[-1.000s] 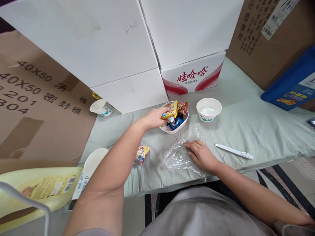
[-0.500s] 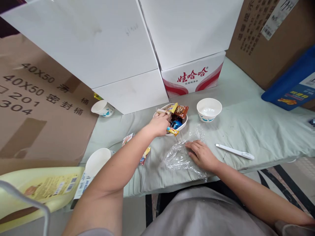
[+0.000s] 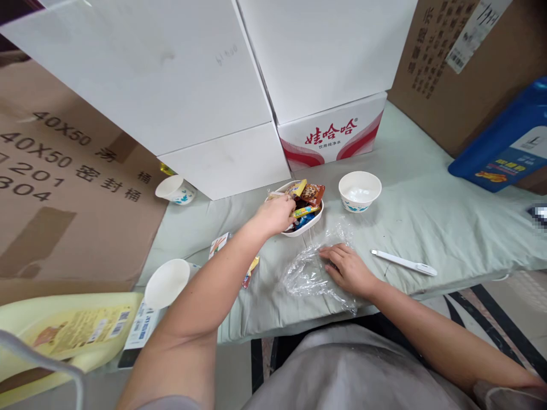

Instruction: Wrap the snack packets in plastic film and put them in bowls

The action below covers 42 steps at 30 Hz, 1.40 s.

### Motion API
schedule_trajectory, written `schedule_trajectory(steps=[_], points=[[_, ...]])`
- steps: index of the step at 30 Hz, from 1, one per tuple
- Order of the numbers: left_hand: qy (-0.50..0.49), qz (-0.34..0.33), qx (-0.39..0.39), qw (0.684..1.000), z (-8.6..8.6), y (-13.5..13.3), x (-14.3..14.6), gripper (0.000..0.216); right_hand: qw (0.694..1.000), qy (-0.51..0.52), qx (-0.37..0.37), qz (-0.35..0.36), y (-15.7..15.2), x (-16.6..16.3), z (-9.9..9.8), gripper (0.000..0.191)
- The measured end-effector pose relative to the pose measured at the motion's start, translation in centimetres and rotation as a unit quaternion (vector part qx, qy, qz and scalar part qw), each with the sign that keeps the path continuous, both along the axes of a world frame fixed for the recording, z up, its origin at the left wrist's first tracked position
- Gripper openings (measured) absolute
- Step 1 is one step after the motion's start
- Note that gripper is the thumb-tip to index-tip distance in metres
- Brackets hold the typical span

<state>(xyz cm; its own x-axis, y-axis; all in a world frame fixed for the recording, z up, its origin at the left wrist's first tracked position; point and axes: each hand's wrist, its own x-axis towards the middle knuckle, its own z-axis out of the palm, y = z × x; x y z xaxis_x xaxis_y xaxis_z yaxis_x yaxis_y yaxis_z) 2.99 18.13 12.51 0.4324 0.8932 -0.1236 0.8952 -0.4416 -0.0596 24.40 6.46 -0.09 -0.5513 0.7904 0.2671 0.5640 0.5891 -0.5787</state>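
My left hand (image 3: 276, 216) reaches over the left side of a white bowl (image 3: 315, 223) heaped with wrapped snacks. Its bent fingers pinch the end of a small yellow-wrapped snack (image 3: 306, 211), which lies across a blue packet (image 3: 304, 221). A brown cookie packet (image 3: 314, 194) and another yellow packet (image 3: 298, 187) sit behind it; the fingertips are partly hidden. Flat on the bed-like padded surface, my right hand (image 3: 348, 267) rests with fingers stretched out over the edge of a crumpled clear plastic wrapper (image 3: 305, 273), not gripping it.
A paper bowl (image 3: 360, 191) and a white utility knife (image 3: 404, 262) lie to the right. Paper cups (image 3: 167, 283) and a small box (image 3: 219, 245) are at left, with a yellow jug (image 3: 72, 336). White cartons (image 3: 333, 134) stand behind; a blue bottle (image 3: 499, 154) stands far right.
The yellow-wrapped snack has moved from the bowl's near rim up onto the other packets inside, turning as it went. My right hand stays on the plastic wrapper.
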Motion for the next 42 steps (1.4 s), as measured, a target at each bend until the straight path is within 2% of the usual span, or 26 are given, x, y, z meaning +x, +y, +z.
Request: schedule_trajectory(steps=[3,5,7,8,9,10,12,15,20,24,28,30,32,34,37,39,42], points=[[-0.062,-0.029,0.120,0.990,-0.8,-2.2,0.8,0.011,1.000,-0.026,0.017,-0.004,-0.2,0.0,-0.1,0.029],[-0.134,-0.091,0.151,0.975,-1.8,-4.9,1.7,0.018,0.997,-0.068,0.036,-0.010,-0.4,-0.1,-0.3,0.033],[-0.188,-0.211,0.069,0.957,-3.2,-7.9,2.5,0.020,0.992,-0.114,0.051,-0.012,-0.7,-0.3,-0.5,0.041],[-0.184,-0.245,0.024,0.952,-4.1,-9.3,2.8,0.018,0.990,-0.133,0.054,-0.010,-0.7,-0.4,-0.5,0.047],[-0.164,-0.250,-0.003,0.954,-5.0,-10.5,3.0,0.016,0.987,-0.150,0.055,-0.007,-0.8,-0.5,-0.6,0.053],[-0.136,-0.223,-0.011,0.965,-5.9,-11.5,3.0,0.017,0.985,-0.164,0.054,-0.005,-0.8,-0.6,-0.6,0.059],[-0.086,-0.118,-0.002,0.989,-7.6,-12.9,2.4,0.032,0.981,-0.187,0.053,-0.005,-0.8,-0.7,-0.6,0.065],[-0.053,0.019,-0.001,0.998,-9.0,-13.9,0.9,0.059,0.973,-0.222,0.052,-0.024,-0.8,0.0,-0.6,0.073],[-0.038,0.085,0.001,0.996,-8.7,-15.9,-1.1,0.071,0.962,-0.263,0.065,-0.039,-0.7,3.0,-0.8,0.084],[-0.032,0.097,0.024,0.994,-7.7,-17.1,-2.4,0.074,0.964,-0.254,0.078,-0.024,-0.6,5.1,-0.9,0.088],[-0.051,0.084,0.028,0.995,-6.6,-17.9,-3.4,0.054,0.968,-0.237,0.079,-0.027,-0.7,6.1,0.0,0.087],[-0.093,0.044,0.013,0.995,-6.3,-18.3,-3.3,0.041,0.971,-0.223,0.080,-0.041,-0.9,6.1,1.0,0.077],[-0.142,-0.010,-0.010,0.990,-6.3,-18.6,-2.9,0.033,0.975,-0.197,0.087,-0.059,-1.0,5.7,2.2,0.058],[-0.176,-0.064,-0.034,0.982,-6.6,-18.7,-2.5,0.034,0.979,-0.167,0.093,-0.066,-0.8,4.9,3.1,0.041],[-0.194,-0.105,-0.061,0.973,-7.5,-18.2,-2.1,0.040,0.984,-0.151,0.091,-0.030,0.3,3.3,3.0,0.034],[-0.201,-0.104,-0.073,0.971,-8.0,-17.6,-2.2,0.037,0.982,-0.169,0.083,-0.006,1.3,2.5,2.1,0.036],[-0.177,-0.039,-0.050,0.982,-8.2,-17.0,-2.8,0.031,0.976,-0.203,0.074,-0.014,2.3,2.0,0.4,0.061]])
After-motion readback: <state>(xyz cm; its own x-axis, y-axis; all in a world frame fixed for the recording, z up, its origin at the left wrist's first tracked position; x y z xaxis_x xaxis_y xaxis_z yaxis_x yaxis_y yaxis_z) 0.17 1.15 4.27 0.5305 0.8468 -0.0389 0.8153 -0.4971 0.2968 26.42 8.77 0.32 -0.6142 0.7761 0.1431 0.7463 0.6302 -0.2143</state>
